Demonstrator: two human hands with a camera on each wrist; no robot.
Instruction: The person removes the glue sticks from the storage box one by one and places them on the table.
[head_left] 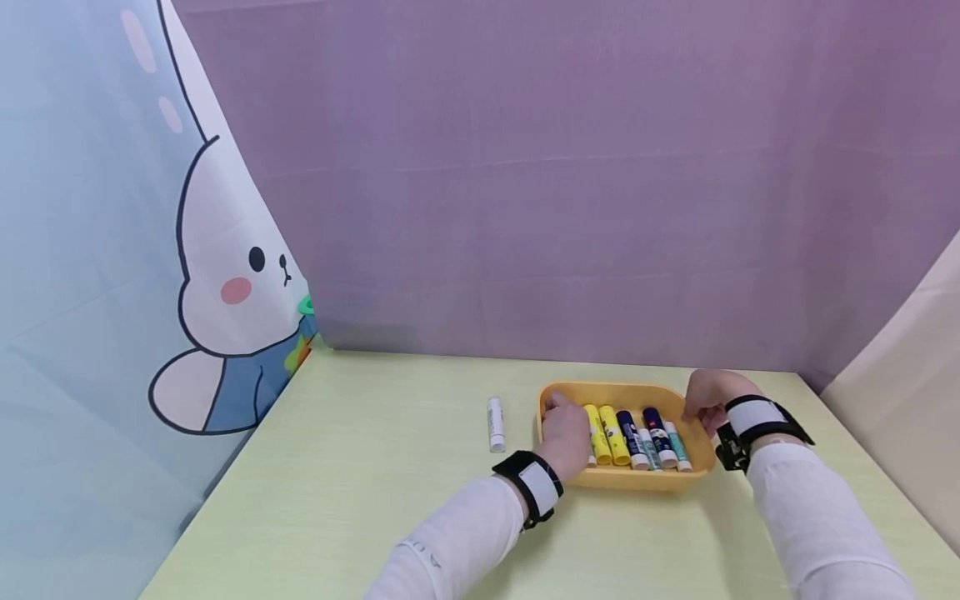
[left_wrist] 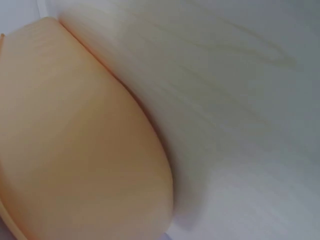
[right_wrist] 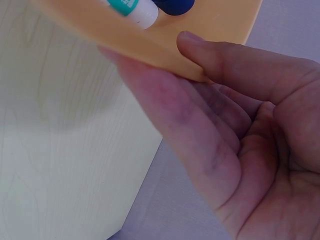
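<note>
Here we see the shallow orange plastic tray [head_left: 628,478] sitting on the pale green table [head_left: 360,500], a row of yellow, navy and teal glue sticks [head_left: 633,435] lying inside it. Our right hand [head_left: 705,402] pinches the tray's right rim, thumb above and fingers beneath. Our left hand [head_left: 564,437] rests over the tray's left end; we cannot tell its grip. A white glue stick [head_left: 496,424] lies left of the tray.

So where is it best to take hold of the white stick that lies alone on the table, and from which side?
Probably grip the white stick at its middle, coming down from above with fingers on its two long sides. It lies flat on the table, apart from the orange tray, so nothing blocks either side, and the left hand is nearer.
</note>
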